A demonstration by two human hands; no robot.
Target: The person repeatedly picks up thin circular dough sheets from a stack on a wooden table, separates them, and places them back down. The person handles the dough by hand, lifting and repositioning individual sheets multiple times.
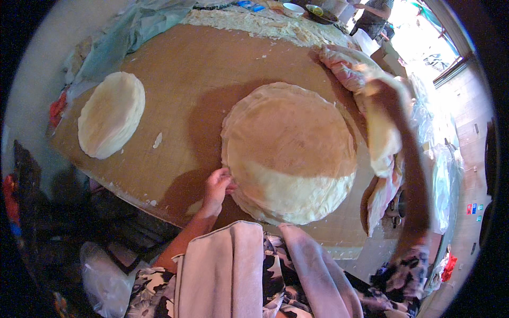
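Observation:
A broad, round stack of thin flat dough sheets lies on the brown board in front of me, its near part lit brightly and the rest in shadow. My left hand is at its left near rim, fingers bent against the edge; whether they pinch a sheet is unclear. Blurred by motion, my right hand is raised over the long cloth bundle to the right of the stack. Its fingers cannot be made out. Farther left on the board rests a smaller, thick pale dough round.
Pale dough scraps or flakes cover the board's far edge, near a white bowl and a dark pan. Clear plastic sheeting lies at the far left. Another person stands beyond the far right corner.

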